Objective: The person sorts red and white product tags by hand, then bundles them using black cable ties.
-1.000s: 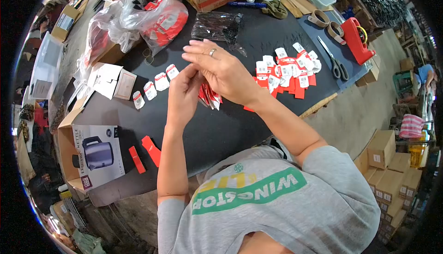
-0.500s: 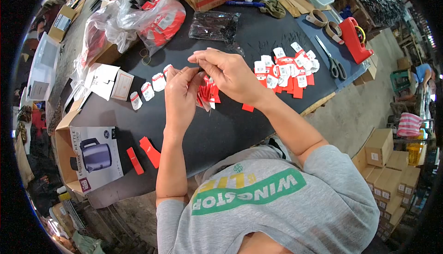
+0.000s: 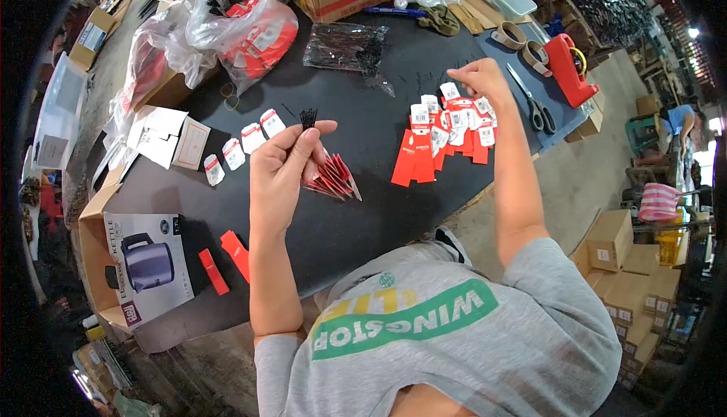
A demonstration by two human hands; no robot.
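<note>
My left hand (image 3: 284, 163) pinches a bundle of black strings (image 3: 308, 118) whose ends stick up above the fingers. A fan of red tags (image 3: 334, 178) hangs from that bundle beneath the hand. Over at the right, my right hand (image 3: 481, 80) is closed at the fingertips, beside a few loose black strings on the black tabletop; what it pinches is too small to make out. Just below it lies a spread pile of red and white tags (image 3: 457, 120). Several white-and-red tags (image 3: 252, 137) lie in a row left of my left hand.
Scissors (image 3: 534, 103), tape rolls (image 3: 509, 35) and a red tape dispenser (image 3: 569, 72) sit at the right. Plastic bags of tags (image 3: 254, 38) and a bag of black strings (image 3: 346, 46) lie farther back. A kettle box (image 3: 151, 265) stands at the left; another person (image 3: 681, 123) is far right.
My right hand has left my left hand and moved right, above the tag pile. My left hand still holds the bundle, slightly lower, and the tags beneath show more.
</note>
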